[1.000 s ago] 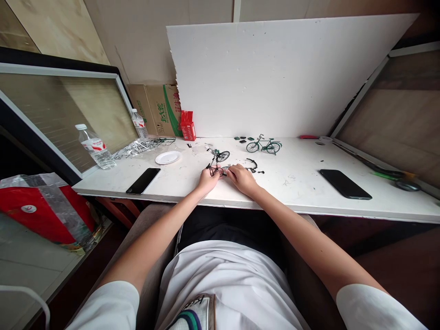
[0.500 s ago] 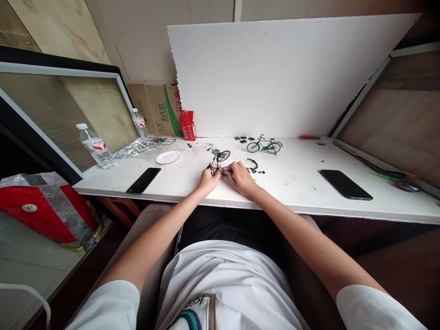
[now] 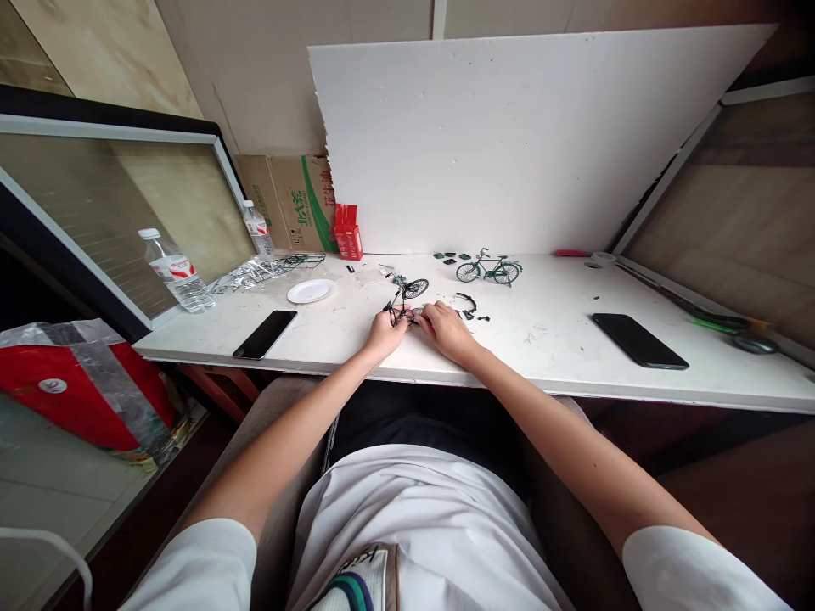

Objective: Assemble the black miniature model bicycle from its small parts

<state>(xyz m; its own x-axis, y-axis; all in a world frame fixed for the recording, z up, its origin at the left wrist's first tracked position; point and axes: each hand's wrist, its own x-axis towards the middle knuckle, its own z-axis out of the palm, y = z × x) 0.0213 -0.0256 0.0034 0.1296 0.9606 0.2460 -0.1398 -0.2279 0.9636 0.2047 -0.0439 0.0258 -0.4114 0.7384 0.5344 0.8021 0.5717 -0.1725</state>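
Near the table's front edge, my left hand (image 3: 385,334) is closed on a black model bicycle (image 3: 401,305), whose spoked wheel points away from me. My right hand (image 3: 449,333) meets it from the right, fingers pressed together at the bicycle's near end; whatever lies between those fingertips is too small to make out. Just beyond my right hand lie a curved black piece (image 3: 469,299) and small black parts (image 3: 483,318). A finished-looking green model bicycle (image 3: 489,270) stands farther back.
On the white table (image 3: 548,356) are a phone at left (image 3: 265,333), another phone at right (image 3: 638,341), a white plate (image 3: 311,291), clear bottles (image 3: 176,270), plastic wrapping (image 3: 255,271), a red box (image 3: 348,232) and small green pieces (image 3: 449,255). A white board (image 3: 535,136) stands behind.
The fingers of my right hand have shifted slightly at the bicycle's near end. My left hand keeps its hold, and the view has moved very slightly.
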